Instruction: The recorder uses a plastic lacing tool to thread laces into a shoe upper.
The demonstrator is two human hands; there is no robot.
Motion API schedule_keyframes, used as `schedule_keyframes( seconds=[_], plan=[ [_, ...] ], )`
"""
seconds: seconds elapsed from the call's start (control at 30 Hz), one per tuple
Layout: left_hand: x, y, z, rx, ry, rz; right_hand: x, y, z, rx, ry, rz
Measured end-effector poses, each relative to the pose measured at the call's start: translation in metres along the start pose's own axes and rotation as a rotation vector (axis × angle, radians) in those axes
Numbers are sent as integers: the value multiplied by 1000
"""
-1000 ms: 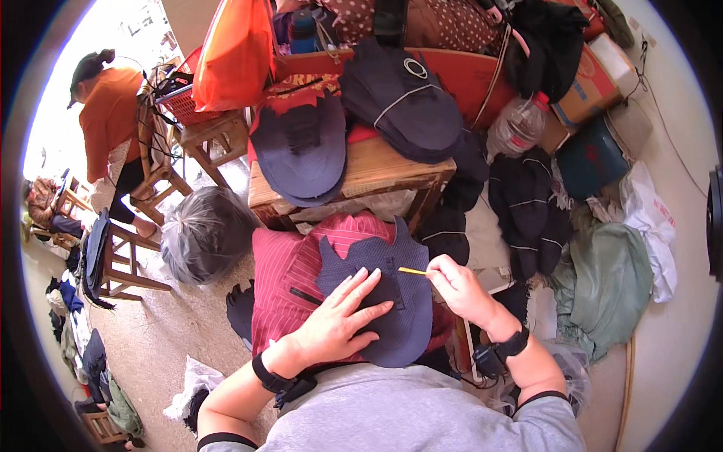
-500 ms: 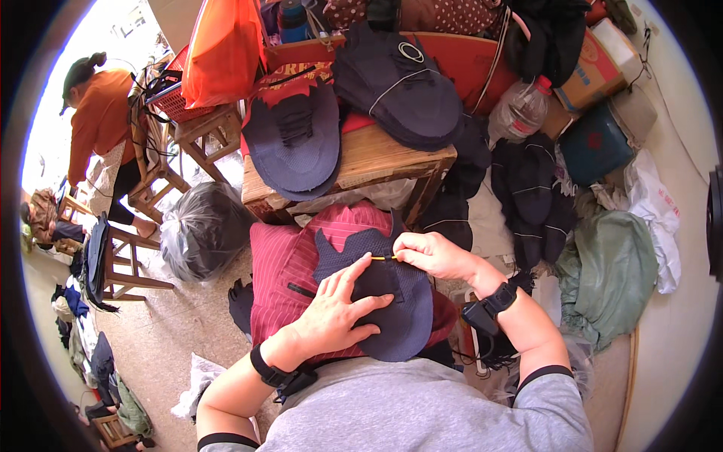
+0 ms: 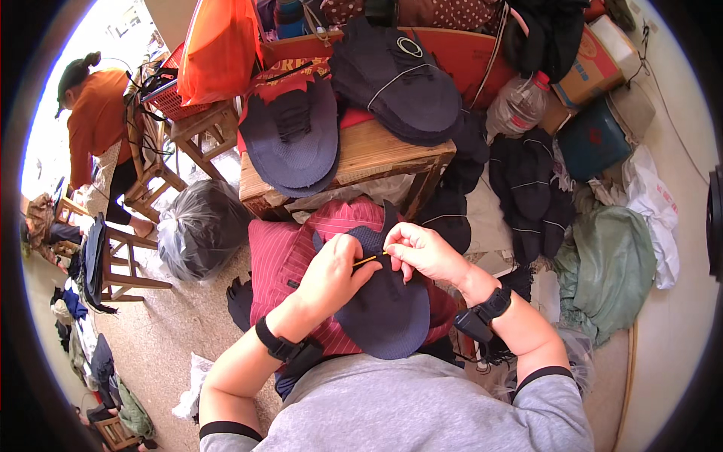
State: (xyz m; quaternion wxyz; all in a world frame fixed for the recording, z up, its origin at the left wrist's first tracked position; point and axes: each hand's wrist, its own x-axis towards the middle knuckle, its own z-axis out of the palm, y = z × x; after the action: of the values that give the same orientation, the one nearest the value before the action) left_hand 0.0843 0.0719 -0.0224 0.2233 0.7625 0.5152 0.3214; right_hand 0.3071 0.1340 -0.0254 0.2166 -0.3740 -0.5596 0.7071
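Note:
A dark navy knitted fabric piece (image 3: 384, 316) with a rounded end lies over a red striped cloth (image 3: 275, 264) on my lap. At its upper part, a thin yellow rod (image 3: 364, 261) shows in two short stretches, with dark fabric between them. My left hand (image 3: 329, 275) is closed, pinching the rod's left stretch between thumb and fingers. Opposite it, my right hand (image 3: 425, 252) pinches the short yellow end at the right, the other fingers curled. My hands partly hide the fabric's upper edge.
Ahead stands a wooden stool (image 3: 361, 162) bearing stacked navy pieces (image 3: 290, 143). A grey plastic bag (image 3: 202, 230) is at the left, with a person (image 3: 102, 128) farther back. Dark bundles (image 3: 531, 188), a plastic bottle (image 3: 518, 105) and a green sack (image 3: 610, 264) lie to the right.
My left hand has gone from lying spread on the fabric to a pinch on the yellow rod. My right hand has shifted slightly down and left, still pinching at the rod's right end.

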Motion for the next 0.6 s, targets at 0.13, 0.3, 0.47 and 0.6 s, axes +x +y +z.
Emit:
schedule_keyframes(
  seconds=[0.13, 0.3, 0.47, 0.6],
  plan=[
    [6, 3, 1, 267, -65, 96, 2, -1, 0, 19, 7, 28],
    [-6, -8, -2, 84, -100, 249, 3, 1, 4, -71, 102, 63],
    [-32, -13, -23, -96, -205, 202, -2, 13, 2, -208, 130, -36],
    [-58, -4, -33, -161, -226, 17, -4, 11, 0, -241, 143, -78]
  ],
)
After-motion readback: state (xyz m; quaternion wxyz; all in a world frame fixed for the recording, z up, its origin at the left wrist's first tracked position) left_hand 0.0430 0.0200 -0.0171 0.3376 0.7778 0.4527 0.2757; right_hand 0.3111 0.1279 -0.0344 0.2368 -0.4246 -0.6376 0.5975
